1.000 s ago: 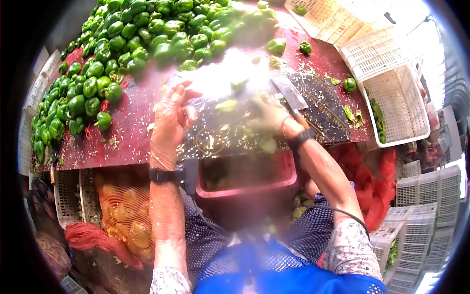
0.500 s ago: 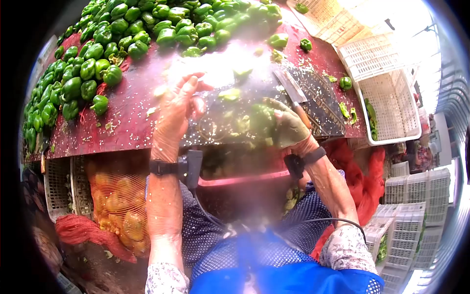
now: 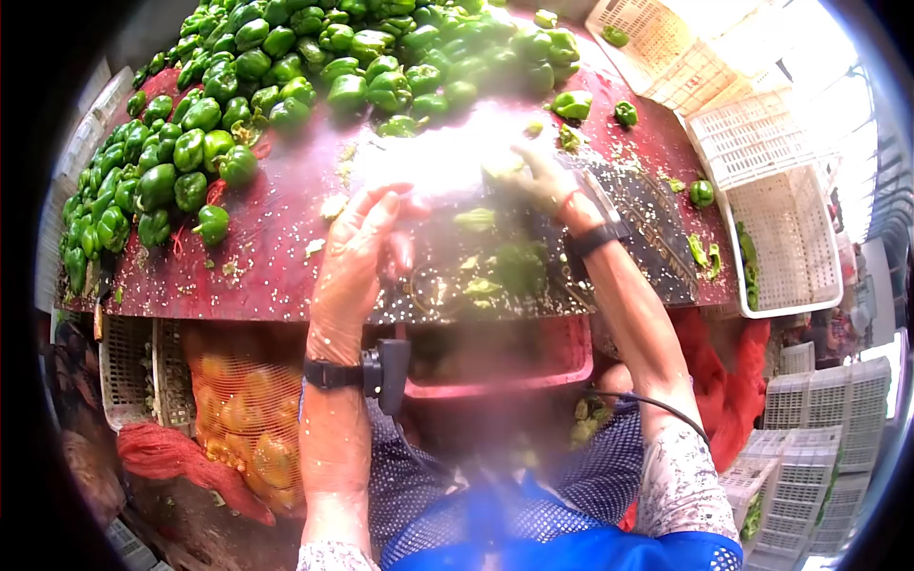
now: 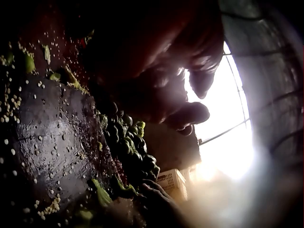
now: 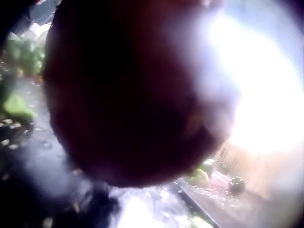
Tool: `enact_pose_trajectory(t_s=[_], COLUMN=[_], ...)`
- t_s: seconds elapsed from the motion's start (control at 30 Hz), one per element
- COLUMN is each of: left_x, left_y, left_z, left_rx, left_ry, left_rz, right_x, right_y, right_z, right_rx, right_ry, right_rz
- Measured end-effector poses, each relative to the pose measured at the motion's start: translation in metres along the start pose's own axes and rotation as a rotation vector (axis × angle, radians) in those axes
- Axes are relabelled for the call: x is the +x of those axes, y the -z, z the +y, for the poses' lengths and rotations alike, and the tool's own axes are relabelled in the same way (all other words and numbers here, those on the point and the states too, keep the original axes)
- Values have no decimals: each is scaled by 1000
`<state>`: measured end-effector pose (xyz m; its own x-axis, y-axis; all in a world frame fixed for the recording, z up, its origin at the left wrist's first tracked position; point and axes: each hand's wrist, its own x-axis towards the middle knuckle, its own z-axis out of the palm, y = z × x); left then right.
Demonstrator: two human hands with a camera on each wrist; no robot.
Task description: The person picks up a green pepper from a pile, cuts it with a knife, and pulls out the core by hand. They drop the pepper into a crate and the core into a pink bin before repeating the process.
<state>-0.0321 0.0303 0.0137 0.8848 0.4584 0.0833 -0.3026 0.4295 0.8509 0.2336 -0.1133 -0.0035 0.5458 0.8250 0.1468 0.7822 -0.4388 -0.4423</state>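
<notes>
In the head view the left hand (image 3: 357,252) hovers over the left part of a dark board (image 3: 647,228), fingers loosely bent with nothing visible in them. The right hand (image 3: 550,181) reaches across the board's far side; glare hides its fingertips, and a pale green patch shows beside them. A knife (image 3: 598,195) lies just right of that hand. Pale green scraps (image 3: 474,220) and seeds dot the board. The left wrist view has the left hand (image 4: 166,76) dark against bright light; in the right wrist view the right hand (image 5: 137,95) is a dark shape.
Green peppers (image 3: 202,114) are heaped over the red table (image 3: 257,285) at the back and left. A white crate (image 3: 785,309) stands at the right edge. Below the board sits a pink tub (image 3: 571,377), with a net sack (image 3: 243,409) of yellowish produce to its left.
The right hand has moved forward and away from the near part of the board, where it was half a second ago. The left hand keeps a similar pose; the view has shifted slightly.
</notes>
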Motion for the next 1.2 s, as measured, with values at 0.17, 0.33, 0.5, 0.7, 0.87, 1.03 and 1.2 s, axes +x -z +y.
enact_pose_trajectory(t_s=[0.17,0.33,0.5,0.7,0.87,1.03,1.2], left_x=[7,6,-2,16,2,-11,-7], left_y=[0,-3,19,65,63,48,42], left_z=[1,2,14,-24,-21,-4,-9], left_rx=[65,101,364,815,899,882,952], left_ry=[-2,-10,-147,-166,-239,-156,-214], left_rz=[25,14,187,298,328,339,287], right_x=[17,-75,-134,-157,-153,-181,-226], right_y=[-44,-40,66,68,66,76,38], right_z=[-2,-29,-21,27,55,-4,-24], right_rx=[285,10,131,-379,-297,-75,13], right_ry=[62,486,-198,-588,-586,-323,-46], right_rz=[-402,-330,-39,-253,-59,-232,-274])
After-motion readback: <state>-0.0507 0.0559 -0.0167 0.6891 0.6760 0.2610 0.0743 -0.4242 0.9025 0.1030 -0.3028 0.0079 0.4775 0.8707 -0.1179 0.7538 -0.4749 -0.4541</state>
